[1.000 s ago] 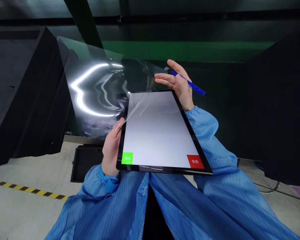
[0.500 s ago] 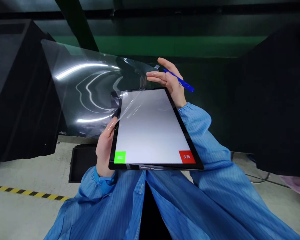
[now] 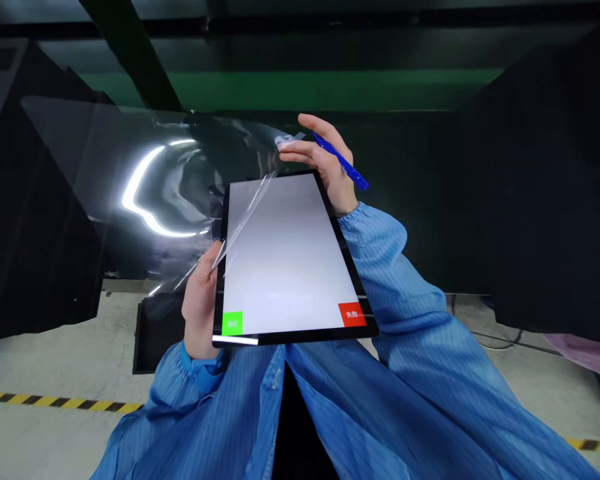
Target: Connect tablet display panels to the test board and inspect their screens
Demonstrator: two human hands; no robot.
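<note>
Left hand (image 3: 199, 303) grips tablet (image 3: 285, 253) edge; right hand (image 3: 331, 175), fingers spread, holds pen (image 3: 349, 169) (clear film (image 3: 173, 177) juts past left edge).

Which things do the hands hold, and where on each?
The left hand grips the black-framed tablet by its left edge; the right hand holds a blue pen around its middle, between the fingers.

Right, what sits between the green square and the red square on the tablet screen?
Only plain lit screen between the green square and the red square, in the head view.
</note>
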